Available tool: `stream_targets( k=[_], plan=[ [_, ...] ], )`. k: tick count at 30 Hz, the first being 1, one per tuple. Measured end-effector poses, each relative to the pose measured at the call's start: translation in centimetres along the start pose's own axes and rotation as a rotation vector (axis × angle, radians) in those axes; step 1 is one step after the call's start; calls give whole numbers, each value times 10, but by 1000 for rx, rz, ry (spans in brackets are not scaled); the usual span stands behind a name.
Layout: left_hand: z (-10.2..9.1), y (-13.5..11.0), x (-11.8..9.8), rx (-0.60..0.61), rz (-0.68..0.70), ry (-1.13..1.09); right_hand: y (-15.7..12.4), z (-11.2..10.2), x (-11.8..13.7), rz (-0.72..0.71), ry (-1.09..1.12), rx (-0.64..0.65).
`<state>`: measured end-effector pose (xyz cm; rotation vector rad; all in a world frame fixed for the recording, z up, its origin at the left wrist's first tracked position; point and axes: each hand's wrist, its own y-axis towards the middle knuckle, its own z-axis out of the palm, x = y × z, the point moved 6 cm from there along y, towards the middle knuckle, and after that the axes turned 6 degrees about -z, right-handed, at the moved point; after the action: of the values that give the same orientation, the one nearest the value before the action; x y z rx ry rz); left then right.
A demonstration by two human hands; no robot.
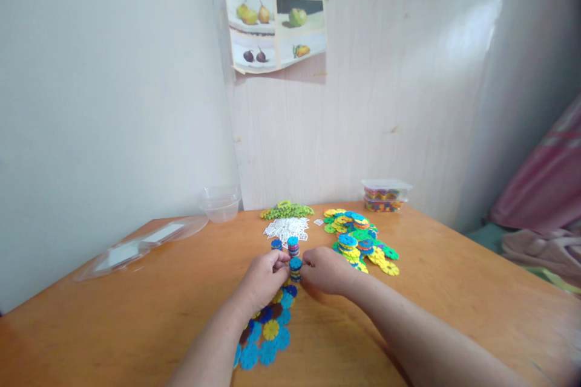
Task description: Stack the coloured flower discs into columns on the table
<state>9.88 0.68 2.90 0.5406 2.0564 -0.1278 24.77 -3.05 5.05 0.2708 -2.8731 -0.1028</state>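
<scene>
My left hand and my right hand meet over the middle of an orange wooden table. Both pinch a short stack of small round plastic discs, blue on top, from either side. Just behind stand two more small disc stacks, one of them blue. Under my left wrist lies a flat cluster of joined blue, yellow and dark flower-shaped discs.
A loose heap of yellow, green and blue discs lies to the right. White pieces and a green pile sit behind. A clear tub, a clear lid, and a lidded box of pieces stand by the wall.
</scene>
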Motion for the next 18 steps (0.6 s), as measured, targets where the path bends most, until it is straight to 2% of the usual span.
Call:
stream_targets(
  k=[3,6,14,18],
  plan=[
    [1,-1,0,3,-1,13,2,1,-2,2,21,5],
    [-6,-1,0,-55,-13,28,3,-2,-5,11,20,23],
    [-51,-1,7,-298,-107,86,-4,-3,-3,-56,22,180],
    [-63,-1,18,-335,-178,119,-10,6,1,-76,3,235]
  ],
)
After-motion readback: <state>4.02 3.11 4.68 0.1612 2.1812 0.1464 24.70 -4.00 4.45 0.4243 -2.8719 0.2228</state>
